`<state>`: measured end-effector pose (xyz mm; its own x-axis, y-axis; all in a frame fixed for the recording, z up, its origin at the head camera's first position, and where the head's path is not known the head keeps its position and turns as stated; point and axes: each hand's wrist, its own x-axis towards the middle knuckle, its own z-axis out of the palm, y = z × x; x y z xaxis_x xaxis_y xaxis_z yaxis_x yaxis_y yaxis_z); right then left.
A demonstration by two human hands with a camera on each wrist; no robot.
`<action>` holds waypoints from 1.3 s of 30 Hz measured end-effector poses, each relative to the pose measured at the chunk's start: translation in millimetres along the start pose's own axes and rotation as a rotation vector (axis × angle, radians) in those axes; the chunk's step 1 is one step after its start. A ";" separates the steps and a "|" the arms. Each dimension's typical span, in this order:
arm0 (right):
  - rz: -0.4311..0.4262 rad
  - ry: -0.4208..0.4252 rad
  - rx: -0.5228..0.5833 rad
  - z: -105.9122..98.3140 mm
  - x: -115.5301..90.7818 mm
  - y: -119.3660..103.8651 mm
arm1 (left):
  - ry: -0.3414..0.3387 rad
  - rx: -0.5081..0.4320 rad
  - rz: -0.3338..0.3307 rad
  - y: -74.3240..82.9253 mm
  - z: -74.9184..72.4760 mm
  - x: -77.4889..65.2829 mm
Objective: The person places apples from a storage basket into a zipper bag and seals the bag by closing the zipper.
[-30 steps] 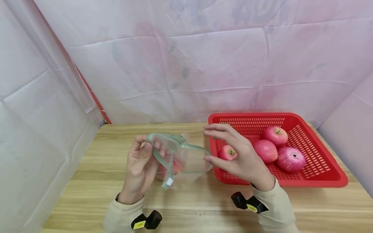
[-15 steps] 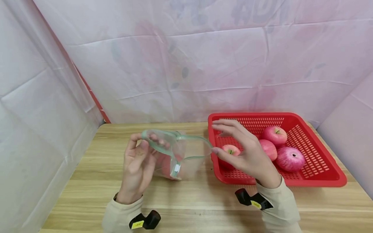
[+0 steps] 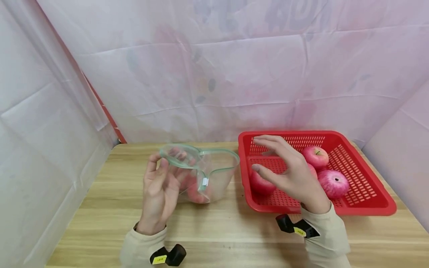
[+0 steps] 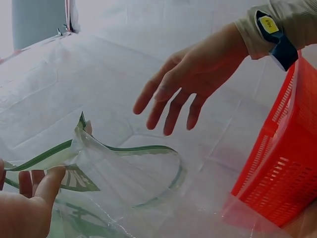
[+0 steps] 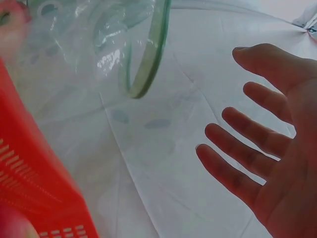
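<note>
Plastic bag: one clear zip bag with a green zip rim, its mouth gaping open, its bottom on the counter.
Apples: one red apple lies inside the bag; in the basket three show plainly, a fourth, if any, is hidden behind the right hand.
Basket: one red slotted basket, just beside the bag, on the far side from the left fingers.
Left hand: the left hand pinches the bag's rim, thumb on the near side, fingertips behind the film; the apple in the bag sits just beyond and below these fingers.
Right hand: the right hand hovers over the basket's near left corner, fingers spread and straight, grasping nothing; the bag's rim is near but apart from its fingertips.
Nearest apple: one basket apple lies directly beneath the right fingers.
</note>
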<state>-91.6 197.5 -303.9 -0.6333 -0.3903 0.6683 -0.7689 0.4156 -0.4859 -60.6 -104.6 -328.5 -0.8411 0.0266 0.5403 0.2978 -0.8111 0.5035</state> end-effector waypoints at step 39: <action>0.315 -0.647 -0.267 -33.4 35.6 80.9 | 0.025 0.171 -0.115 -30.4 -1.1 21.3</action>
<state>-173.3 244.6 -300.7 -0.8078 -0.5892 0.0179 -0.5479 0.7394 -0.3912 -88.1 -80.1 -333.1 -0.8844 0.0970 0.4565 0.2694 -0.6926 0.6692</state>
